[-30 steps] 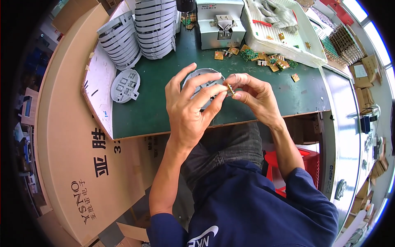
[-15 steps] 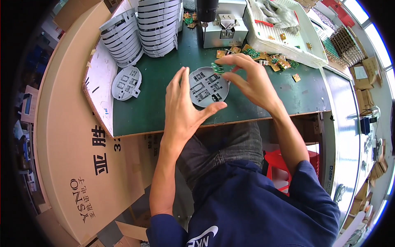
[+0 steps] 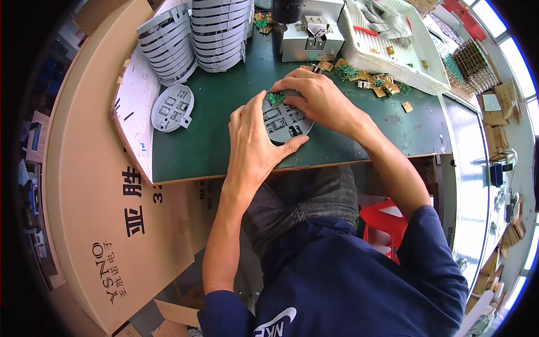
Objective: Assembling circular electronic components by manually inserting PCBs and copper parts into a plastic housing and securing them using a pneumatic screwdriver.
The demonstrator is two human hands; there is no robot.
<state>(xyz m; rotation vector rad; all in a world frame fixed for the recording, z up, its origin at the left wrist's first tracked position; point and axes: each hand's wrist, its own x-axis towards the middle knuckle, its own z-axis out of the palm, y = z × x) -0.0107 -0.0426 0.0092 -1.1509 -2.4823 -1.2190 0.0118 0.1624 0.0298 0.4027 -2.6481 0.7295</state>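
A round grey plastic tray with several rectangular recesses lies on the green worktop in front of me. My left hand is wrapped round its left side, the thumb along the near rim and the fingers reaching up the left edge. Between the thumb and fingers of my right hand is a small green circuit board, held at the tray's far left part. My fingers partly cover the board, and whether it sits in a recess I cannot tell. A second, similar tray lies to the left.
Two tall stacks of grey trays stand at the back left. Behind the tray is a metal fixture under a black machine head. Loose circuit boards lie right of it, by a white bin holding a glove.
My right hand has moved left and down, bringing the circuit board from above the tray's far right edge onto its far left part. My left hand has closed in against the tray.
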